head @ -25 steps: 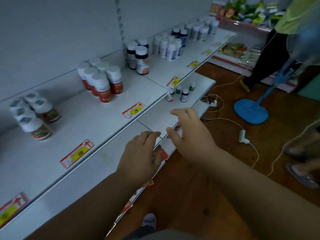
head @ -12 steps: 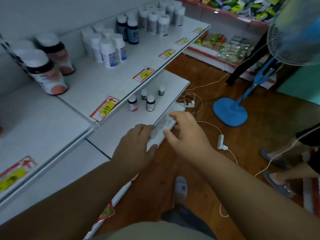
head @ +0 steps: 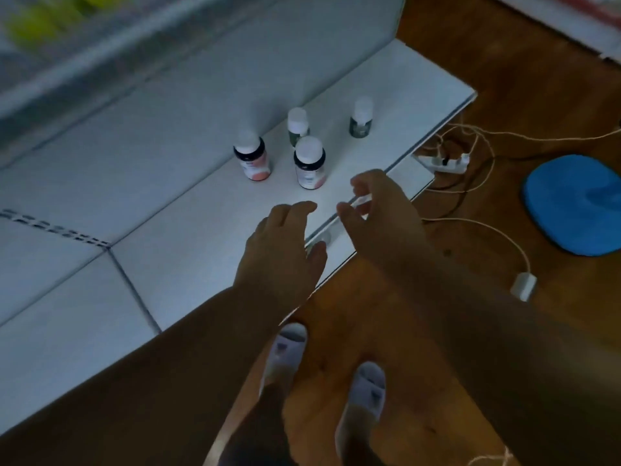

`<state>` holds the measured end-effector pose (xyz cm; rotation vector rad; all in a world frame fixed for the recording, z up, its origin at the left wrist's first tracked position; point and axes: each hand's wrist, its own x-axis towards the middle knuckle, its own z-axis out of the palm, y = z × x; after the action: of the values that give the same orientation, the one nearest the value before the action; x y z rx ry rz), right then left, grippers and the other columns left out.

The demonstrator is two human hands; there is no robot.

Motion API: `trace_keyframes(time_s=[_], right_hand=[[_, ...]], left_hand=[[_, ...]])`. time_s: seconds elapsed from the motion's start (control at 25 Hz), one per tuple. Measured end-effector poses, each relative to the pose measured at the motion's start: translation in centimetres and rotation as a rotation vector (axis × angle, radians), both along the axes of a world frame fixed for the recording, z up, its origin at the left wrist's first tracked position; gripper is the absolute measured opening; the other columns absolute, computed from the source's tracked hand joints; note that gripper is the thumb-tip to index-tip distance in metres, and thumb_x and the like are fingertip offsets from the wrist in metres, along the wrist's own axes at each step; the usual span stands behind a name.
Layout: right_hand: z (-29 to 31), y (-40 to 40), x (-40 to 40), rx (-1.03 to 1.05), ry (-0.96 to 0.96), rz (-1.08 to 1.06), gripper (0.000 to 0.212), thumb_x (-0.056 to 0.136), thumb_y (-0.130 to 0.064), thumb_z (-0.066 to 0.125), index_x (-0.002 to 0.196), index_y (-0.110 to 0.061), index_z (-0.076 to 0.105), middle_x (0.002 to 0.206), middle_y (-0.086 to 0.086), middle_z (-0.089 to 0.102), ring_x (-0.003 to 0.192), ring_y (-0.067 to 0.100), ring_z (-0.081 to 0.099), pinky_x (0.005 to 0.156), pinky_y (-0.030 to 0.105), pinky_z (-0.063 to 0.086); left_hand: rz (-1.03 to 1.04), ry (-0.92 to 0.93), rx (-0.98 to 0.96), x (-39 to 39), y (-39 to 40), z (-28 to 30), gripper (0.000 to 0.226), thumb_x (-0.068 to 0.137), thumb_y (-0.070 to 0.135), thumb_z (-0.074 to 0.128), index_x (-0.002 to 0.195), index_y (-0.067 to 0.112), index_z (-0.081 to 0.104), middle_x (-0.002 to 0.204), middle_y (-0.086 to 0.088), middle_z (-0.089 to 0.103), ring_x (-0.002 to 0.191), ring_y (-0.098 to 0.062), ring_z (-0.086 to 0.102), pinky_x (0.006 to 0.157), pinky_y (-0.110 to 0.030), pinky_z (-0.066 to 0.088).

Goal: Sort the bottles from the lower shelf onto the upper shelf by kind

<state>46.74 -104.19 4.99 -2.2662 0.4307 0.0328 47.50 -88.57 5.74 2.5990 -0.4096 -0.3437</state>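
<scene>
Several small bottles stand on the white lower shelf (head: 208, 230). Two dark bottles with white caps and pink-white labels are nearest: one on the left (head: 252, 155), one on the right (head: 309, 163). Behind them stand two green bottles with white caps, one (head: 297, 126) in the middle and one (head: 361, 118) further right. My left hand (head: 282, 250) hovers over the shelf's front part, fingers relaxed, holding nothing. My right hand (head: 379, 213) hangs over the shelf's front edge, fingers loosely curled and empty. Both hands are short of the bottles. The upper shelf's underside (head: 100, 45) is blurred at top left.
A white power strip (head: 443, 161) with cables lies on the wooden floor right of the shelf. A blue fan base (head: 578, 203) sits at the far right. An inline switch (head: 523, 285) lies on the floor. My feet in pale slippers (head: 366, 395) stand below.
My view has dropped from the upper shelf down to the lower shelf, and the small bottles are now close. Both hands have moved forward toward them, still empty.
</scene>
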Motion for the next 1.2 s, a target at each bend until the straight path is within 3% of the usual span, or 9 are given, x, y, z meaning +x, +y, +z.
trace_keyframes(time_s=[0.12,0.32,0.52,0.68,0.76,0.84,0.92,1.04,1.2], right_hand=[[-7.9,-1.2,5.5,0.047,0.016,-0.053,0.058,0.088,-0.038,0.071,0.136,-0.02,0.045,0.137,-0.001,0.053,0.12,0.017,0.056,0.103,0.036,0.047],[-14.4,-0.5,13.3,0.253,-0.025,-0.017,0.095,0.075,-0.035,0.084,0.151,-0.02,0.028,0.152,0.0,0.039,0.138,0.019,0.041,0.114,0.036,0.035],[-14.4,-0.3,12.5,0.467,-0.093,-0.068,0.06,0.074,-0.024,0.084,0.123,-0.019,0.05,0.109,-0.008,0.061,0.097,0.009,0.06,0.085,0.025,0.049],[-5.9,-0.7,5.7,0.839,-0.022,-0.238,0.061,0.069,-0.029,0.087,0.118,-0.018,0.052,0.108,0.0,0.067,0.092,0.011,0.069,0.072,0.027,0.057],[1.3,-0.5,1.6,1.005,0.063,-0.229,0.072,0.062,-0.042,0.082,0.122,-0.016,0.051,0.111,0.005,0.068,0.093,0.017,0.072,0.072,0.034,0.06],[8.3,-0.2,-2.0,1.112,0.101,-0.161,0.07,0.065,-0.051,0.075,0.121,-0.015,0.055,0.113,0.009,0.07,0.097,0.022,0.072,0.077,0.041,0.061],[14.6,0.2,-5.2,1.163,0.097,-0.118,0.064,0.079,-0.056,0.072,0.121,-0.011,0.057,0.114,0.013,0.07,0.103,0.026,0.07,0.087,0.049,0.058],[22.1,1.0,-8.5,1.152,0.051,-0.117,0.072,0.077,-0.059,0.065,0.128,-0.009,0.054,0.119,0.016,0.069,0.107,0.033,0.068,0.093,0.059,0.052],[29.4,3.0,-11.0,1.176,0.052,-0.015,0.067,0.082,-0.058,0.054,0.131,-0.012,0.053,0.119,0.016,0.069,0.106,0.032,0.069,0.093,0.055,0.053]], left_hand=[[0.069,0.04,-0.035,3.7,-0.8,-6.9,0.055,0.094,0.039,0.057,0.143,0.031,0.036,0.149,0.006,0.039,0.13,-0.017,0.045,0.107,-0.041,0.043],[0.094,-0.01,-0.006,8.6,0.3,-12.5,0.056,0.094,0.041,0.054,0.145,0.031,0.032,0.149,0.006,0.038,0.131,-0.016,0.044,0.106,-0.041,0.043],[0.199,0.068,-0.169,9.4,0.9,-11.7,0.054,0.098,0.031,0.05,0.147,0.031,0.029,0.147,0.004,0.038,0.126,-0.012,0.046,0.096,-0.027,0.041],[0.209,0.19,-0.25,4.1,0.4,-3.2,0.054,0.098,0.057,0.029,0.145,0.031,0.034,0.148,0.011,0.039,0.123,-0.002,0.042,0.091,-0.007,0.034],[0.205,0.259,-0.366,0.5,0.0,2.7,0.069,0.088,0.068,0.018,0.139,0.03,0.042,0.141,0.008,0.049,0.124,-0.01,0.049,0.105,-0.026,0.041],[0.251,0.327,-0.48,-2.9,-0.4,9.1,0.075,0.086,0.075,0.013,0.133,0.029,0.05,0.13,0.006,0.058,0.116,-0.011,0.056,0.101,-0.033,0.045],[0.292,0.371,-0.566,-6.4,-0.7,15.7,0.079,0.082,0.074,0.013,0.133,0.029,0.053,0.124,0.007,0.062,0.108,-0.006,0.06,0.092,-0.02,0.049],[0.288,0.303,-0.66,-10.9,-0.2,23.6,0.068,0.081,0.071,0.013,0.121,0.037,0.056,0.113,0.014,0.064,0.098,0.007,0.059,0.072,0.0,0.042],[0.27,0.234,-0.656,-14.5,1.9,29.4,0.057,0.084,0.068,0.01,0.112,0.042,0.053,0.104,0.02,0.06,0.089,0.022,0.052,0.065,0.004,0.036]])
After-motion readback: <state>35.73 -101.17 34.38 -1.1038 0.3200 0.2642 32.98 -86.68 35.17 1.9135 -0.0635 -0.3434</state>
